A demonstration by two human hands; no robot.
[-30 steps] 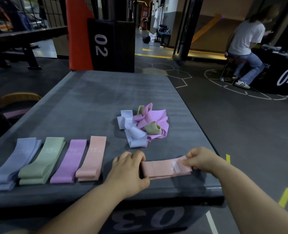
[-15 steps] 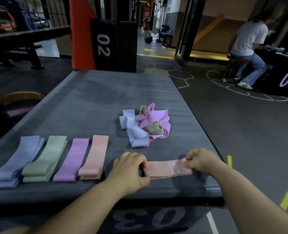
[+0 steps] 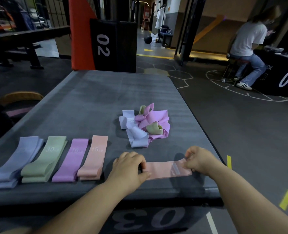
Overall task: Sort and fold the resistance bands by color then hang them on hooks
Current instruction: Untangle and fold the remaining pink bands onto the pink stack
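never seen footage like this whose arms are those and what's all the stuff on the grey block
No machine here: the picture comes from a camera worn on a person's head, looking down at their own arms. The left hand and right hand each grip one end of a pink band lying flat on a grey padded box. To its left lie folded, sorted bands: blue stack, green stack, purple band, pink stack. Behind sits a tangled pile of unsorted bands.
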